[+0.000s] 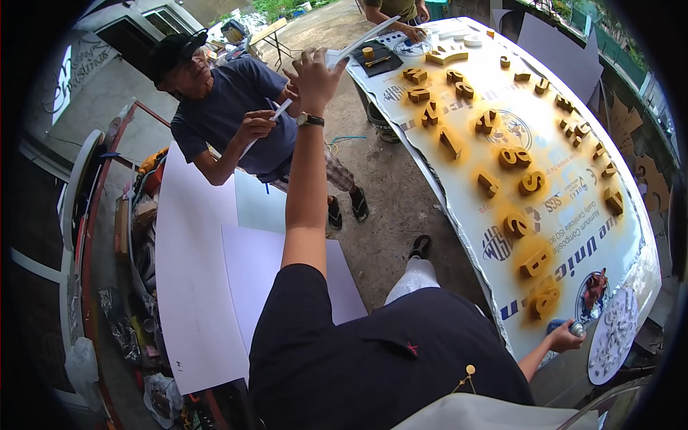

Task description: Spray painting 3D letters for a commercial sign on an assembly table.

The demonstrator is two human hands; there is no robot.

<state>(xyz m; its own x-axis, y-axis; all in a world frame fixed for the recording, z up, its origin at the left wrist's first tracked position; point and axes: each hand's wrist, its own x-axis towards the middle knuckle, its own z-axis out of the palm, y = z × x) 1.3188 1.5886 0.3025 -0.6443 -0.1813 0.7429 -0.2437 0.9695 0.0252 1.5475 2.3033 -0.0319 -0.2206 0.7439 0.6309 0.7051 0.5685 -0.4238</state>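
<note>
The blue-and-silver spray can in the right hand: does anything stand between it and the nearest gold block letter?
Nothing visible does. The right hand holds the blue-and-silver spray can close beside the nearest gold block letter; only the surface of the white printed panel shows between them.

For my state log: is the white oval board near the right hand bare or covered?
Mostly covered: small white pieces lie across the white oval board.

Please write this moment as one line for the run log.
left hand: raised at long thin white strip, grip unclear; right hand: holding blue spray can; things: gold-painted block letters on white printed panel
</note>
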